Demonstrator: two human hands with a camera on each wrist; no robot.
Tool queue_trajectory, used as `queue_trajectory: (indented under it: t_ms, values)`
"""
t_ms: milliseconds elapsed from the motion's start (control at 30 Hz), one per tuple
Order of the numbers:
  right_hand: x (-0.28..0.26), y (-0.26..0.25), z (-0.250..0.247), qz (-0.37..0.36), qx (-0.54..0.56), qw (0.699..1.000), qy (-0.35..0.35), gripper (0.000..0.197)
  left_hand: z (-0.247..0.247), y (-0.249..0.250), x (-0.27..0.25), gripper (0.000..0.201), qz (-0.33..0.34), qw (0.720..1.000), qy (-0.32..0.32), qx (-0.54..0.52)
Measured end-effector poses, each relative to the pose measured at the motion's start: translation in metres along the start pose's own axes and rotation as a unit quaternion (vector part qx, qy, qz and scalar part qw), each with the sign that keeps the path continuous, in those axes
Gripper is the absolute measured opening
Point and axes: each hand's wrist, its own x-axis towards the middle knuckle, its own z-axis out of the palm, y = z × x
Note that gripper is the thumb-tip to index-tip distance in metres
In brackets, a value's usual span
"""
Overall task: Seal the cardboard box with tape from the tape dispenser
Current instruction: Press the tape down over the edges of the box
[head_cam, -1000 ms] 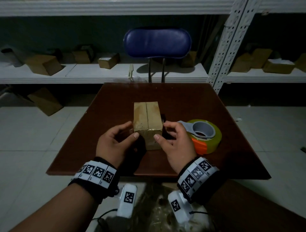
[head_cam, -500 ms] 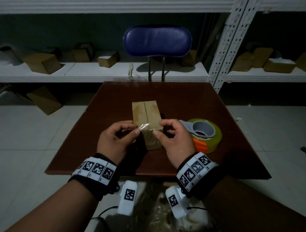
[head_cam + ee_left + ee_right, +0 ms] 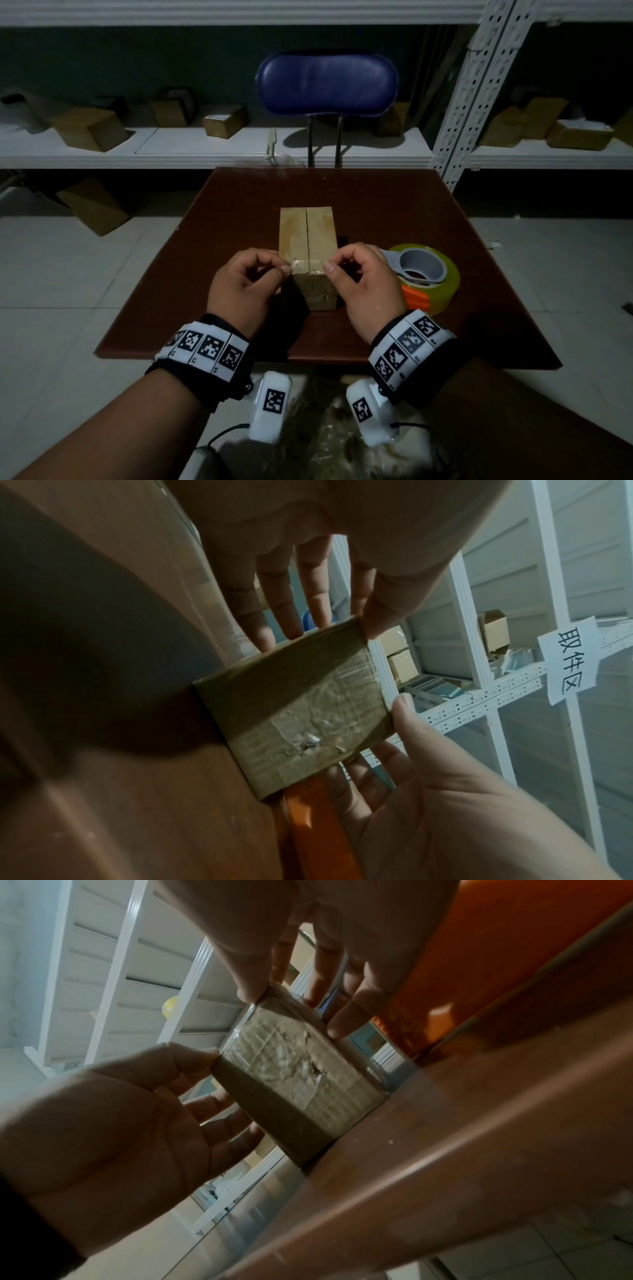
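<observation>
A small cardboard box (image 3: 320, 233) stands in the middle of the brown table (image 3: 376, 205), its two top flaps meeting in a lengthwise seam. A short strip of clear tape (image 3: 307, 266) lies across the near end of the top. My left hand (image 3: 283, 270) pinches the strip's left end at the box's near left corner. My right hand (image 3: 329, 266) pinches the right end at the near right corner. In the wrist views the box's near face (image 3: 301, 710) (image 3: 294, 1074) shows old, wrinkled tape. The yellow tape roll in its grey and orange dispenser (image 3: 424, 274) lies just right of my right hand.
A blue chair (image 3: 327, 85) stands behind the table. White shelves (image 3: 205, 147) with several cardboard boxes run along the back, and a perforated rack post (image 3: 469, 96) rises at the right. One box (image 3: 94, 205) sits on the tiled floor at the left.
Both hands have risen from the box's near sides to its near top corners. The clear strip, first seen at the left thumb, now lies stretched across the top's near end.
</observation>
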Motion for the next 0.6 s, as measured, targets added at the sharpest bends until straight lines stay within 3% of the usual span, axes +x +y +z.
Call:
queue_trajectory:
  t_ms: [300,600]
  values:
    - [0.001,-0.003,0.0,0.018,0.011,1.0,-0.01,0.005,0.001,-0.001,0.001,0.014,0.001,0.999,0.011,0.049]
    - [0.005,0.0,0.012,0.067,0.069,0.995,0.041,0.01,0.007,0.006,0.003,0.016,-0.033,0.998,0.035,0.043]
